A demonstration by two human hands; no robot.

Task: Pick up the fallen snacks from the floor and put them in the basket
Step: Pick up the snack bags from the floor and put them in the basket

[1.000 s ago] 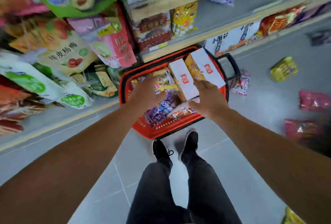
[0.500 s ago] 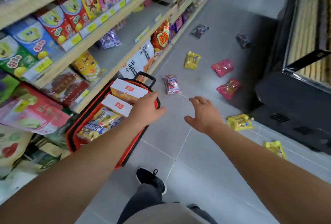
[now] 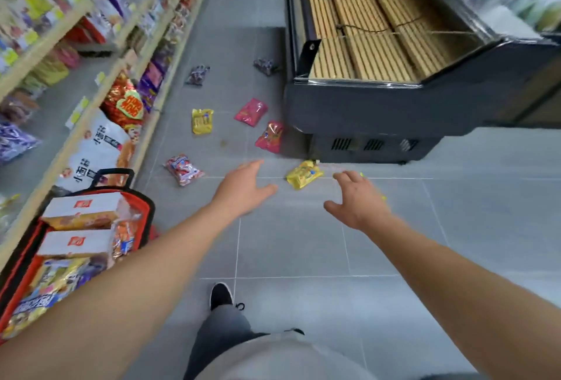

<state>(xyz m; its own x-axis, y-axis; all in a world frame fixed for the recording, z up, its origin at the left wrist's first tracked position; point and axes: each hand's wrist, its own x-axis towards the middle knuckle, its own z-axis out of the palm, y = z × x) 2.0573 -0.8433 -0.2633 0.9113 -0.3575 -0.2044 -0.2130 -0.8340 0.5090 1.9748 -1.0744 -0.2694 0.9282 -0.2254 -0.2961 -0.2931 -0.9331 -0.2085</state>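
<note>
Grey aisle tiles [image 3: 291, 246] are littered with seven-odd snack packets; nearest, a yellow packet [image 3: 304, 173]. Both my left hand [image 3: 243, 189] and right hand [image 3: 358, 202] are spread, empty. My red basket [image 3: 145, 212] is already well filled.

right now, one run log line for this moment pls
phase: reaching for floor snacks | left hand: open, empty | right hand: open, empty | nearest: yellow snack packet between hands | red basket: part filled, on floor at left
</note>
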